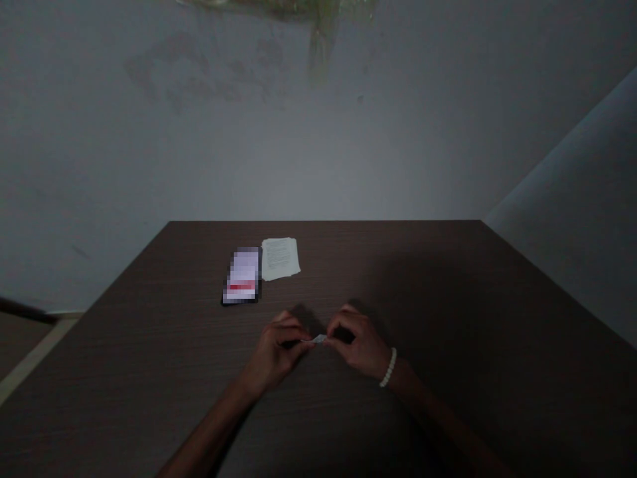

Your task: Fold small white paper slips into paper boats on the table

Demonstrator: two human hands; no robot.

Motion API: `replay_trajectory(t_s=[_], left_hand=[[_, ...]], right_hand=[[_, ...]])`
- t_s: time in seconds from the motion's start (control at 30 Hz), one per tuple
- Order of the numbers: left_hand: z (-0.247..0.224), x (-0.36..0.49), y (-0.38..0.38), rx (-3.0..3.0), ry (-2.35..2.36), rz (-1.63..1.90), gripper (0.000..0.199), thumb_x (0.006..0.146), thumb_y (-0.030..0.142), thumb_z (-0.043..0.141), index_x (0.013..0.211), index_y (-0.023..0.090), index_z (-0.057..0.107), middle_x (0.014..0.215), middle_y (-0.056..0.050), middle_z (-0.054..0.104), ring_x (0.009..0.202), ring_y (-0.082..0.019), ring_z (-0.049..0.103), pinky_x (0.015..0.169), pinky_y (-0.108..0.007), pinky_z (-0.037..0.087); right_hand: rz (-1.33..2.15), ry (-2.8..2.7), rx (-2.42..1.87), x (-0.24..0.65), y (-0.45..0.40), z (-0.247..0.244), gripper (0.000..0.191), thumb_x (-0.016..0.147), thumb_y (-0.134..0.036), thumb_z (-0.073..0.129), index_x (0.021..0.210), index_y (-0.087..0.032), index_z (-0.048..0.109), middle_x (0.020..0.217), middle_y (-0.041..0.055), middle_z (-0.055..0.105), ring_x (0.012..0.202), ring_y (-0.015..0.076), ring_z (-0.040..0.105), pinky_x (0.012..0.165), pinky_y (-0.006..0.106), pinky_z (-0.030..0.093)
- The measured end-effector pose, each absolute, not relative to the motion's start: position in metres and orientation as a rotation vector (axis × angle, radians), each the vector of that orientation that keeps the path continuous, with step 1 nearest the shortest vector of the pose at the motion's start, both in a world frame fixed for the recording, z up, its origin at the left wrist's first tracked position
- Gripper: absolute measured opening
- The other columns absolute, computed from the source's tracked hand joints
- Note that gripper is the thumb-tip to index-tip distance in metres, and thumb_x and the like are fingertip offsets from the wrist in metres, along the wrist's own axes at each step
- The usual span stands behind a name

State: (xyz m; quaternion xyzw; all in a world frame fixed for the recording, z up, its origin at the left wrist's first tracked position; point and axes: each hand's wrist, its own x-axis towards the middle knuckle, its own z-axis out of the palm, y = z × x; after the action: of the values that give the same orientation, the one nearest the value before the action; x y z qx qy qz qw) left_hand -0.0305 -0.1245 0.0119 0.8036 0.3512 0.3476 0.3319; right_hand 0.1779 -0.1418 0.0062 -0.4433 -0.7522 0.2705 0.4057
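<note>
Between my two hands, low over the middle of the table, is a small whitish piece of folded or twisted paper (pixel 320 338). My left hand (pixel 279 346) pinches its left end between thumb and forefinger. The right end is pinched the same way by my right hand (pixel 359 342), which has a bracelet of pale beads (pixel 389 367) at the wrist. Most of the paper's ends are hidden by the fingertips.
The dark brown wood-grain table (pixel 448 318) reaches back to a grey wall (pixel 318 159). A phone (pixel 243 273) with a lit, blurred screen lies left of centre. Touching or close to its right side is a stack of printed white paper sheets (pixel 280 259).
</note>
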Motion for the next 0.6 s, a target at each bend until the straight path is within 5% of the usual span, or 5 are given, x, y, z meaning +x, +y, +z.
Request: replay_trajectory(t_s=[0.27,0.6], left_hand=[[0.0084,-0.0307,-0.1231,2.114,0.917,0.958,0.012,0.087,0.025,0.064,0.079,0.021,0.073,0.075,-0.003,0.066,0.077,-0.017,0.054,0.069,-0.031,0.043],[0.0081,-0.0272,-0.1275,2.147,0.892,0.952,0.007,0.086,0.022,0.064,0.084,0.021,0.071,0.084,-0.002,0.066,0.083,-0.017,0.055,0.074,-0.031,0.043]], right_hand=[[0.660,-1.877,-1.102,0.1791,-0.1424,0.0002,0.019,0.077,-0.019,0.074,0.093,-0.021,0.063,0.084,0.0011,0.066,0.081,0.0162,0.058,0.073,0.029,0.046],[0.583,-1.960,-1.023,0.1764,-0.1411,0.0013,0.012,0.085,-0.027,0.068,0.076,-0.020,0.067,0.073,0.0006,0.068,0.075,0.0164,0.056,0.070,0.030,0.044]])
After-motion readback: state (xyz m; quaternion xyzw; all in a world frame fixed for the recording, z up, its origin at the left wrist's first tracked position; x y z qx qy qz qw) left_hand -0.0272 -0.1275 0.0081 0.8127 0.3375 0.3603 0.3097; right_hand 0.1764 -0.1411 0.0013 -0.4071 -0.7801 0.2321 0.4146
